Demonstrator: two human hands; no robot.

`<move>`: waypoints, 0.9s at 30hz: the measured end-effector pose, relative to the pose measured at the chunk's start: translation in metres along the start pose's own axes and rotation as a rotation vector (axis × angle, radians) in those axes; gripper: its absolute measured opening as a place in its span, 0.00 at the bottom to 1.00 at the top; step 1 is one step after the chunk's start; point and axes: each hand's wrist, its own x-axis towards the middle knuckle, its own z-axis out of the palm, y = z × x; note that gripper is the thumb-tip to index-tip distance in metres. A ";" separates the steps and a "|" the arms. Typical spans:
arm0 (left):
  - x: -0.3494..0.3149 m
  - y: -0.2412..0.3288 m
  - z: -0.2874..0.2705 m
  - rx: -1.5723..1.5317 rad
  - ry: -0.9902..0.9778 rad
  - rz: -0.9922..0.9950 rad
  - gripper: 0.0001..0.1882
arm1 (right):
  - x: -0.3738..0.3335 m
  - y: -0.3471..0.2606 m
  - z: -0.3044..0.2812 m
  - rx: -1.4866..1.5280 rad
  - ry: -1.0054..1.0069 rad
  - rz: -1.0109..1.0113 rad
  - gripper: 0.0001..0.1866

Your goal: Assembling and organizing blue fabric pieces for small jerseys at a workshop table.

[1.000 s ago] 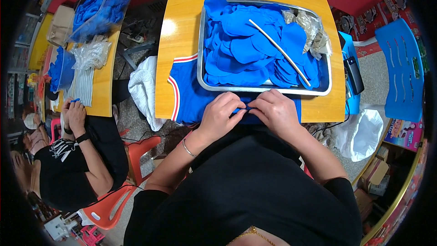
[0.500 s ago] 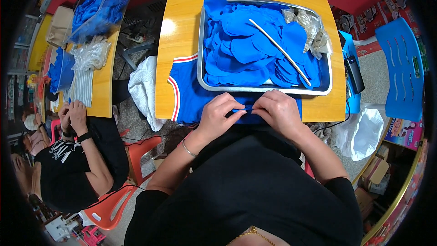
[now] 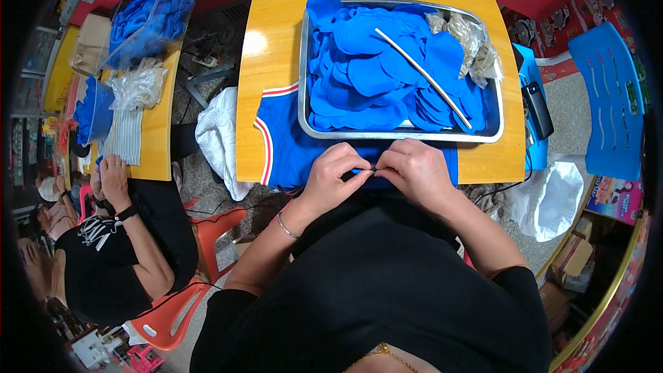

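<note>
Close to the table's near edge, my left hand (image 3: 337, 174) pinches a small piece of blue fabric (image 3: 360, 173), mostly covered by the fingers. My right hand (image 3: 416, 169) is closed too, its thumb and forefinger meeting the left fingertips at the end of that piece. Just beyond both hands stands a metal tray (image 3: 407, 137) heaped with flat, rounded blue fabric pieces (image 3: 373, 76). A thin pale stick (image 3: 423, 77) lies slantwise over the heap. Under the tray and hands spreads a blue garment (image 3: 280, 128) with red-and-white trim.
Clear plastic bags of beige bits (image 3: 469, 45) rest in the tray's right corner. To the left, a co-worker's hands (image 3: 110, 178) hold something blue at another table (image 3: 160, 145). A blue chair (image 3: 604, 90) and a white plastic bag (image 3: 552, 200) are on the right.
My right hand has shifted slightly left, so the fingertips of both hands now meet, closing the small gap between them. The tray and its contents stay put.
</note>
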 end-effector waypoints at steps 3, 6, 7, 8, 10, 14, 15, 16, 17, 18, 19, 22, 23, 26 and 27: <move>0.003 0.006 -0.002 -0.111 -0.019 -0.068 0.05 | -0.001 0.003 -0.009 0.130 -0.052 0.070 0.06; 0.007 0.009 -0.004 -0.189 -0.052 -0.117 0.06 | -0.003 0.007 -0.019 0.345 -0.116 0.165 0.06; 0.009 0.010 -0.004 -0.264 -0.094 -0.164 0.07 | -0.004 0.010 -0.021 0.466 -0.136 0.201 0.06; 0.010 0.010 -0.004 -0.337 -0.136 -0.212 0.08 | -0.005 0.013 -0.022 0.466 -0.132 0.204 0.06; 0.009 0.012 -0.001 -0.460 -0.153 -0.280 0.09 | -0.009 0.019 -0.020 0.768 -0.191 0.376 0.06; 0.013 0.020 0.005 -0.699 -0.153 -0.395 0.09 | -0.013 0.024 -0.023 0.994 -0.214 0.398 0.07; 0.014 0.022 0.005 -0.697 -0.157 -0.394 0.09 | -0.013 0.025 -0.022 0.996 -0.209 0.398 0.07; 0.015 0.025 0.005 -0.726 -0.155 -0.479 0.09 | -0.014 0.027 -0.020 1.040 -0.215 0.402 0.07; 0.017 0.027 0.005 -0.752 -0.151 -0.564 0.09 | -0.014 0.028 -0.020 1.085 -0.220 0.405 0.07; 0.019 0.028 0.005 -0.750 -0.155 -0.562 0.09 | -0.014 0.028 -0.021 1.086 -0.215 0.404 0.07; 0.021 0.029 0.006 -0.784 -0.141 -0.558 0.09 | -0.014 0.028 -0.021 1.116 -0.202 0.403 0.07; 0.029 0.037 0.005 -0.814 -0.109 -0.547 0.10 | -0.013 0.030 -0.023 1.165 -0.187 0.395 0.07; 0.031 0.040 0.005 -0.812 -0.087 -0.544 0.10 | -0.012 0.031 -0.024 1.183 -0.192 0.389 0.07; 0.034 0.045 0.004 -0.805 -0.088 -0.550 0.10 | -0.014 0.029 -0.025 1.220 -0.174 0.375 0.06; 0.034 0.047 0.003 -0.802 -0.089 -0.545 0.10 | -0.014 0.028 -0.025 1.219 -0.171 0.370 0.06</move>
